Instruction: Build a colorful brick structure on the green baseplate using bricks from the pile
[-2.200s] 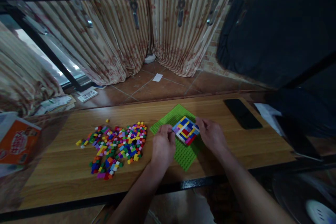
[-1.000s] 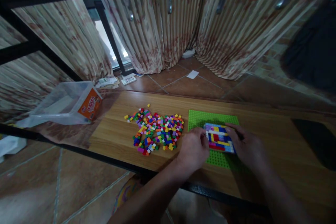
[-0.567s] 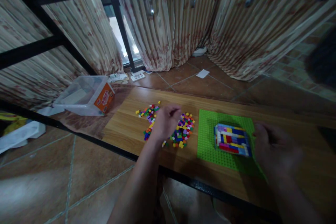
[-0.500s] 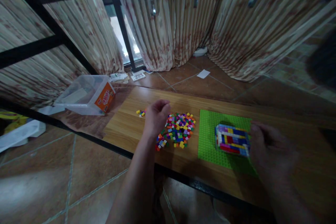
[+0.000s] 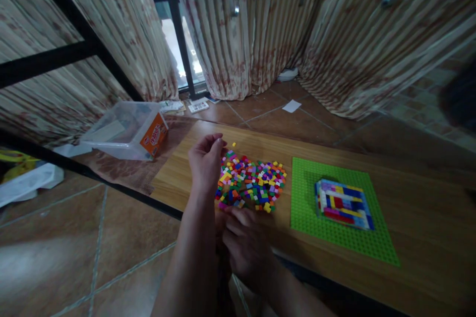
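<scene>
My left hand (image 5: 206, 161) is over the left side of a pile of small colourful building bricks (image 5: 256, 178). Its fingers are curled in with the thumb against them, and whatever they may hold is hidden. Lower down, my right hand (image 5: 245, 240) rests at the near edge of the pile, fingers extended toward the bricks; its thumb is out of sight behind my left forearm. To the right, a green baseplate (image 5: 307, 198) lies on the wooden table. A rectangular structure of multicoloured bricks (image 5: 344, 204) stands on the baseplate, untouched.
One yellow brick (image 5: 234, 144) lies apart beyond the pile. A clear plastic box (image 5: 124, 131) with an orange label sits left of the wooden tabletop (image 5: 174, 168). The table's dark edge (image 5: 148, 203) runs along the near side. Striped curtains (image 5: 275, 34) hang behind.
My right hand has left the brick structure and moved left to the near edge of the pile. My left hand has shifted slightly left, showing more bricks.
</scene>
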Action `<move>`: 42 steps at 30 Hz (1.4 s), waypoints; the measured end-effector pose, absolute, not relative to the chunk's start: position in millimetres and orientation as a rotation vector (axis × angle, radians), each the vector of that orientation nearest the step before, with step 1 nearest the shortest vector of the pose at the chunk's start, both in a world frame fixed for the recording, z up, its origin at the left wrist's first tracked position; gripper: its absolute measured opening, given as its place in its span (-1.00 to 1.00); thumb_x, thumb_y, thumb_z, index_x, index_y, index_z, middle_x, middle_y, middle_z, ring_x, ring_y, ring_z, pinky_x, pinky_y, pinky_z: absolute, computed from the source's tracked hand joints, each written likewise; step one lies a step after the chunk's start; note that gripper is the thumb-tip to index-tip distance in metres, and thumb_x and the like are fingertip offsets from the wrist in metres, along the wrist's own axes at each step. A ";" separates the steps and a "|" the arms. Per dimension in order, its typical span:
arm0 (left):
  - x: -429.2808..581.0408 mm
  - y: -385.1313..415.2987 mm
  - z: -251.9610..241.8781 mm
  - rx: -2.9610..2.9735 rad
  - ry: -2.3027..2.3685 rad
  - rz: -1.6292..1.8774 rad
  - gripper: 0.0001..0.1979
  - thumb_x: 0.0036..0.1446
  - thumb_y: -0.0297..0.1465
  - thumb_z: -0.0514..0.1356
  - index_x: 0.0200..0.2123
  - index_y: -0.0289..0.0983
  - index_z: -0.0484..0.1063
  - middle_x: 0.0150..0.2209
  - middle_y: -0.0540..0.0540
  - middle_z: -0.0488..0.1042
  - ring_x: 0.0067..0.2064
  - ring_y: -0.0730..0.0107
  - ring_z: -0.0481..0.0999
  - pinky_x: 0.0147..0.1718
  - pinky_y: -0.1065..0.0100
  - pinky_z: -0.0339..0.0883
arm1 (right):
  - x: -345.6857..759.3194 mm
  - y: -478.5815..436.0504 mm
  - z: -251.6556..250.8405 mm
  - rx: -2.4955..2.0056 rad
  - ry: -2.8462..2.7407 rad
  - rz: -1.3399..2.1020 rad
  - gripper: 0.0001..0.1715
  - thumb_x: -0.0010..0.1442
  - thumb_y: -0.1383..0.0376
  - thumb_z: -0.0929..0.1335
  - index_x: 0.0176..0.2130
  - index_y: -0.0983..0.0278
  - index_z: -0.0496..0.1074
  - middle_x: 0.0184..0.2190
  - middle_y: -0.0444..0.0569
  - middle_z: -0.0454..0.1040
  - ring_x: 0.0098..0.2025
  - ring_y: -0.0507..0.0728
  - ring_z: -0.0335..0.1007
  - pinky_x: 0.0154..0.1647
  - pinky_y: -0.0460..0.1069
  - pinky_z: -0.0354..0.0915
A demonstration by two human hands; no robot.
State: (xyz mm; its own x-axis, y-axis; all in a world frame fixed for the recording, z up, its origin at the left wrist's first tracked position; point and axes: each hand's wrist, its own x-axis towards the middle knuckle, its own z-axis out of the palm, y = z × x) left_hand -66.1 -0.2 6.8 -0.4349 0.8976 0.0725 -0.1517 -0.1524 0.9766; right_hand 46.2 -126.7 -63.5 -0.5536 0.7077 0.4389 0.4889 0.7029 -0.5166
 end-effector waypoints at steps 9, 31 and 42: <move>-76.0 -2.4 8.3 0.893 1.329 1.730 -0.85 -0.05 -0.42 0.26 -0.34 -0.33 0.50 -0.49 0.02 0.48 -0.54 0.59 0.41 -0.46 0.50 0.32 | 59.4 -116.5 -75.4 -1.104 -2.270 0.306 -0.67 0.30 0.30 0.29 0.04 0.24 0.45 0.07 0.02 0.51 0.18 0.30 0.23 0.13 0.24 0.17; -71.6 -2.5 9.3 0.892 1.319 1.704 -0.87 -0.04 -0.44 0.25 -0.35 -0.34 0.50 -0.51 0.01 0.48 -0.54 0.60 0.40 -0.45 0.50 0.33 | 55.3 -109.1 -70.2 -1.097 -2.207 0.256 -0.79 0.27 0.31 0.32 -0.13 0.17 0.53 0.03 0.02 0.47 0.08 0.27 0.28 0.05 0.22 0.30; -73.6 -2.6 9.1 0.884 1.298 1.698 -0.89 -0.03 -0.46 0.25 -0.36 -0.34 0.49 -0.50 0.02 0.48 -0.54 0.61 0.39 -0.46 0.52 0.32 | 85.9 -85.5 -65.9 -1.310 -2.000 0.058 -0.77 0.28 0.34 0.31 -0.16 0.17 0.56 0.02 0.04 0.45 0.06 0.27 0.26 0.08 0.24 0.27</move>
